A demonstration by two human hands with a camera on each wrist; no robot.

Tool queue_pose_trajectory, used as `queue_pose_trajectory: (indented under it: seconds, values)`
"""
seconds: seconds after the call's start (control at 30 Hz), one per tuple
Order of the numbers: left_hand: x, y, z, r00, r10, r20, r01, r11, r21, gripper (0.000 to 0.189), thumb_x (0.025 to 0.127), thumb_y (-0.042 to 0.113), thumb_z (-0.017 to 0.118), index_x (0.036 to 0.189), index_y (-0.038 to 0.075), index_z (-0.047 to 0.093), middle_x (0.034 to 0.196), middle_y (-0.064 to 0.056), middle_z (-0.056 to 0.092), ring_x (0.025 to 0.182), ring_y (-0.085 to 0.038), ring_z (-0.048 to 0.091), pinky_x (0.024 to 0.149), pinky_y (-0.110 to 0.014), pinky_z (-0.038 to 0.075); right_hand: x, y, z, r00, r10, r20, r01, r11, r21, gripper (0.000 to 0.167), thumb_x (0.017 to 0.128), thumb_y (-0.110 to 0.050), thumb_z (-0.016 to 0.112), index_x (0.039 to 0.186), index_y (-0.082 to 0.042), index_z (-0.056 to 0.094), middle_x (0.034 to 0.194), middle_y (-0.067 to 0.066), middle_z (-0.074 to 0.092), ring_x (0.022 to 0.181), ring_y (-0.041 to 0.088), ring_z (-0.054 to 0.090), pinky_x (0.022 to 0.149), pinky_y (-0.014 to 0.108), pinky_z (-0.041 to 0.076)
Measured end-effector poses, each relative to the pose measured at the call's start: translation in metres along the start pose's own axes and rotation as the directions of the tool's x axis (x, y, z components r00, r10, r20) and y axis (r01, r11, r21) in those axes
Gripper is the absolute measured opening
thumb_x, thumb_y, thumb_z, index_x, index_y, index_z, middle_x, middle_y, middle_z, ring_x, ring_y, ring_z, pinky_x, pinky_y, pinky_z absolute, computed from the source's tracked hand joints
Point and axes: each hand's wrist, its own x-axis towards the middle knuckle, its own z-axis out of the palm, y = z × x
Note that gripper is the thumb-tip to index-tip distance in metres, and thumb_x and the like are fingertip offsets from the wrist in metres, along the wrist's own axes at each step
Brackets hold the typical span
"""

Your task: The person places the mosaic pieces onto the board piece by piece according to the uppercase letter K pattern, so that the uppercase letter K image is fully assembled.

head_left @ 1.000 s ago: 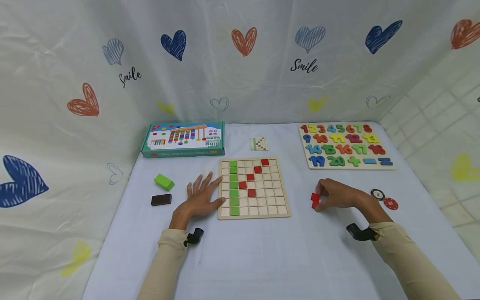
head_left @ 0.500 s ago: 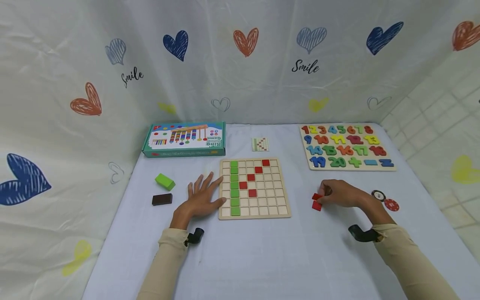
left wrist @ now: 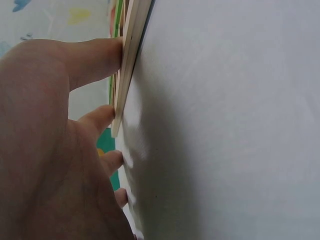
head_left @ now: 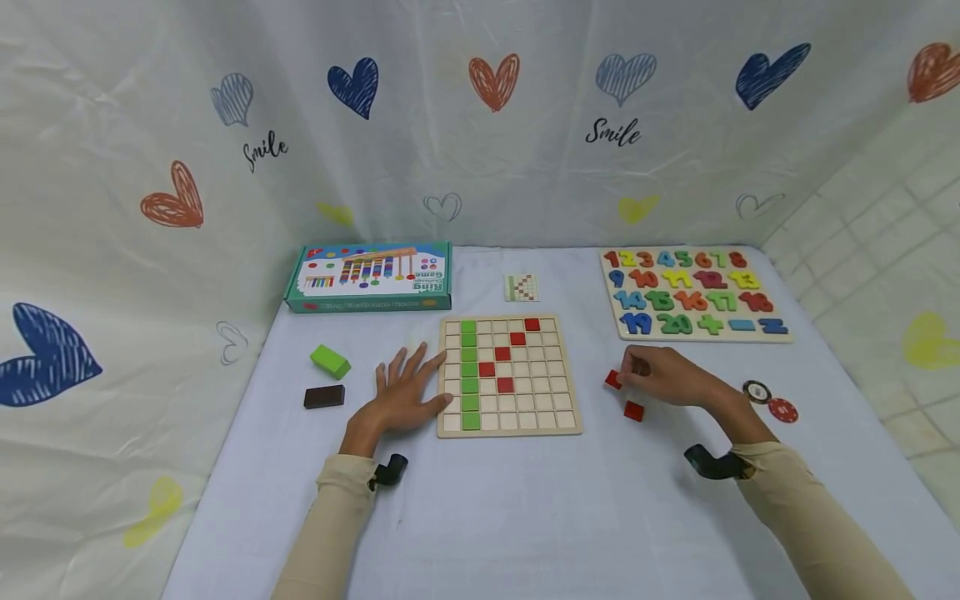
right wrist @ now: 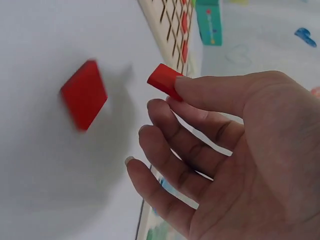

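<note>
A wooden grid board [head_left: 540, 408] lies mid-table, with a column of green tiles [head_left: 469, 369] and several red tiles [head_left: 502, 354] set in its squares. My left hand [head_left: 401, 400] rests at the board's left edge, fingers spread; in the left wrist view the thumb [left wrist: 97, 57] touches the wooden side. To the right of the board, my right hand [head_left: 663, 375] pinches one red tile [right wrist: 165, 80] between thumb and index finger, raised off the cloth. Another red tile [head_left: 633, 411] lies flat on the table just below that hand.
Left of the board lie a green block [head_left: 330, 362] and a dark brown block [head_left: 324, 397]. At the back stand a game box [head_left: 367, 279], a small pattern card [head_left: 521, 288] and a number puzzle [head_left: 697, 292]. Black and red chips [head_left: 783, 410] lie by the right wrist.
My right hand has separated one red tile from the other and lifted it up and left, leaving the second on the table. The left hand stays in place.
</note>
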Motion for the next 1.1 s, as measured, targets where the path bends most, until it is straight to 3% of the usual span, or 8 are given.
queue_pose_trajectory:
  seconds: [0.3, 0.57, 0.77, 1.1]
  values:
    - [0.0, 0.0, -0.001, 1.0, -0.006, 0.007, 0.006, 1.0, 0.003, 0.078, 0.104, 0.048, 0.058, 0.171, 0.027, 0.024, 0.18, -0.01, 0.003, 0.163, -0.042, -0.008, 0.123, -0.074, -0.007, 0.029, -0.038, 0.019, 0.989, -0.149, 0.017, 0.148, 0.989, 0.018, 0.009, 0.101, -0.016, 0.074, 0.096, -0.011, 0.068, 0.09, -0.001, 0.069, 0.082, 0.016, 0.057, 0.069, 0.029, 0.051]
    - [0.004, -0.005, 0.005, 1.0, -0.012, -0.012, 0.012, 1.0, 0.007, 0.078, 0.103, 0.051, 0.058, 0.171, 0.028, 0.025, 0.18, -0.009, 0.004, 0.163, -0.042, -0.008, 0.123, -0.074, -0.008, 0.052, -0.068, 0.054, 0.973, -0.216, 0.08, 0.205, 0.97, 0.128, 0.007, 0.099, -0.011, 0.075, 0.098, -0.014, 0.069, 0.094, -0.003, 0.07, 0.087, 0.016, 0.062, 0.077, 0.026, 0.055]
    - [0.007, -0.007, 0.009, 1.0, -0.011, -0.016, 0.011, 1.0, 0.0, 0.079, 0.102, 0.053, 0.058, 0.17, 0.029, 0.026, 0.18, -0.008, 0.004, 0.164, -0.041, -0.008, 0.123, -0.073, -0.008, 0.057, -0.075, 0.072, 0.964, -0.251, 0.087, 0.235, 0.959, 0.157, 0.007, 0.098, -0.01, 0.076, 0.1, -0.01, 0.07, 0.093, -0.002, 0.071, 0.085, 0.015, 0.06, 0.075, 0.025, 0.054]
    - [0.006, -0.003, 0.004, 0.999, -0.03, -0.014, 0.03, 0.999, 0.014, 0.079, 0.103, 0.053, 0.058, 0.171, 0.03, 0.024, 0.18, -0.008, 0.002, 0.164, -0.041, -0.009, 0.123, -0.074, -0.008, 0.057, -0.08, 0.075, 0.964, -0.258, 0.064, 0.247, 0.958, 0.143, 0.009, 0.097, -0.009, 0.078, 0.104, -0.007, 0.072, 0.093, -0.001, 0.07, 0.084, 0.014, 0.06, 0.075, 0.026, 0.055]
